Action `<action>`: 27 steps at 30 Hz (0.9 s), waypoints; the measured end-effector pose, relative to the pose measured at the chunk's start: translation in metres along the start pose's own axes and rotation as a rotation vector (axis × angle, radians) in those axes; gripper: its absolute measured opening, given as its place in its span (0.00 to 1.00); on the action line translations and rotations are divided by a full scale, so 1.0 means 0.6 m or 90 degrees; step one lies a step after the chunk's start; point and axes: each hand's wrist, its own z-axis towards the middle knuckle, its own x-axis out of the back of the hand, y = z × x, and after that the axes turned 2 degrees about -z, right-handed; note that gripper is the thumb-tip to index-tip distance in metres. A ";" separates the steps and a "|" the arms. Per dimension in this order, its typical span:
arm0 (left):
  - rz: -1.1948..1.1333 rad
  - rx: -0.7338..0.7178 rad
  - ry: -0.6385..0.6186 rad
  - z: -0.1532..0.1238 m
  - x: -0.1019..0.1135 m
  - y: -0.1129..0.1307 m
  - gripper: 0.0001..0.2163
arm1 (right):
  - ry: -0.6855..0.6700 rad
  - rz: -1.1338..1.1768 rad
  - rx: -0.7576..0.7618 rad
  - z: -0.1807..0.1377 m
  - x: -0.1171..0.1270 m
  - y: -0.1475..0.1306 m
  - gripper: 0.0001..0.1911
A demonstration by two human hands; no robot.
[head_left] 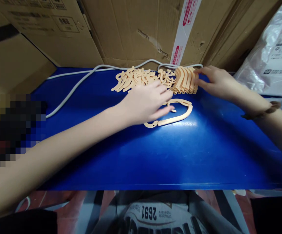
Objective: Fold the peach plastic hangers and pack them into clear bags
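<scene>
On the blue table lies a beige plastic folding hanger, its curved arms and hook making a loop. My left hand is over its left part and hides some of it. The fingers of that hand are stretched out and hold nothing that I can see. Behind it spreads a loose pile of beige hook-shaped pieces. A neat stack of curved beige arms stands at the pile's right end. My right hand is at the stack's right side, thumb and fingers apart, fingertips at or touching the last pieces.
A white cable runs along the back of the blue table. Cardboard boxes wall off the back and left. A plastic-wrapped package stands at the right. A blurred dark object is on the left.
</scene>
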 end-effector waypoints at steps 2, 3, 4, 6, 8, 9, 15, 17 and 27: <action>-0.059 0.049 0.013 0.032 -0.018 -0.025 0.16 | -0.020 0.047 0.024 -0.012 -0.008 0.016 0.35; -0.089 0.058 0.013 0.048 -0.029 -0.036 0.16 | -0.030 0.067 0.035 -0.017 -0.011 0.023 0.35; -0.115 0.058 0.011 0.063 -0.042 -0.046 0.17 | -0.038 0.084 0.044 -0.022 -0.012 0.029 0.34; -0.153 0.066 0.016 0.091 -0.065 -0.056 0.19 | -0.052 0.110 0.060 -0.030 -0.011 0.036 0.34; -0.170 0.090 0.005 0.111 -0.083 -0.056 0.21 | -0.068 0.121 0.074 -0.035 -0.008 0.040 0.36; -0.170 0.098 0.000 0.119 -0.089 -0.053 0.21 | -0.075 0.122 0.078 -0.037 -0.007 0.040 0.38; -0.170 0.085 0.026 0.140 -0.109 -0.048 0.15 | -0.039 0.093 0.083 -0.036 -0.015 0.036 0.36; -0.188 0.093 0.036 0.144 -0.113 -0.054 0.13 | -0.010 0.083 0.091 -0.037 -0.020 0.033 0.35; -0.248 0.155 0.002 0.146 -0.106 -0.057 0.16 | 0.064 -0.032 0.060 -0.059 -0.019 -0.007 0.26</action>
